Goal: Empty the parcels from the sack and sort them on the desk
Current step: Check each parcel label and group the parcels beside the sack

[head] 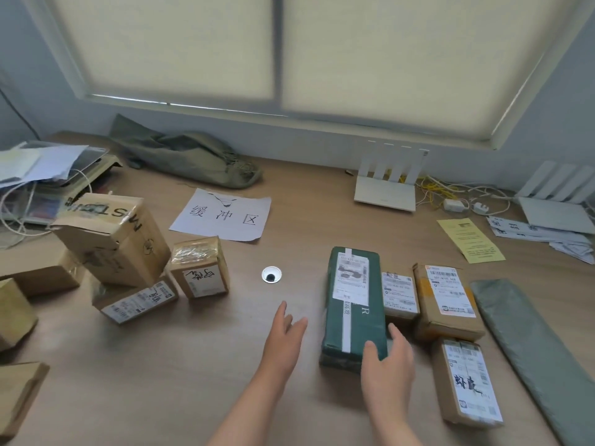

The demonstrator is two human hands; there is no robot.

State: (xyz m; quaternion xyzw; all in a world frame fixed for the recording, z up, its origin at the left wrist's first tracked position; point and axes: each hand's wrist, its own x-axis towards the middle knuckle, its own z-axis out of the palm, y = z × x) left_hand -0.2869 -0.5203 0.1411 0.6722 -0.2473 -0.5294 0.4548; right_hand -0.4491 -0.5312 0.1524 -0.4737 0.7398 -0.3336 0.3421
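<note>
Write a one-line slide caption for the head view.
Sorting: right hand touches a green parcel beside labelled boxes; left hand open over the desk; sack lying at the back.

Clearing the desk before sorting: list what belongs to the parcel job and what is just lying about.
Job: green parcel, labelled cardboard parcels right of it, cardboard boxes piled at left, olive sack, paper sign.
Lying about: white routers, yellow leaflet, cables, stack of papers at far left.
</note>
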